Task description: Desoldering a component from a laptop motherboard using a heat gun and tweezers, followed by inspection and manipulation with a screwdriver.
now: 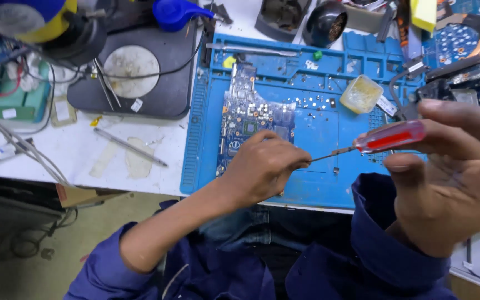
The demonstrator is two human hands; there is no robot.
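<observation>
The right hand [445, 172] is raised close to the camera, fingers closed around the red handle of a screwdriver [390, 139] whose thin shaft points left. The left hand [262, 166] pinches the shaft's tip between its fingertips, above the near edge of a blue mat [318, 122] on the surface. A blue circuit board [251, 119] lies on the mat just beyond the left hand. A small yellowish tub [361, 94] sits farther right, and loose screws lie scattered between them.

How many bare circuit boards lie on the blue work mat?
1. A bluish circuit board lies on the blue silicone work mat, left of centre, just beyond the left hand. More board-like parts sit off the mat at upper right; others may be hidden.
</observation>
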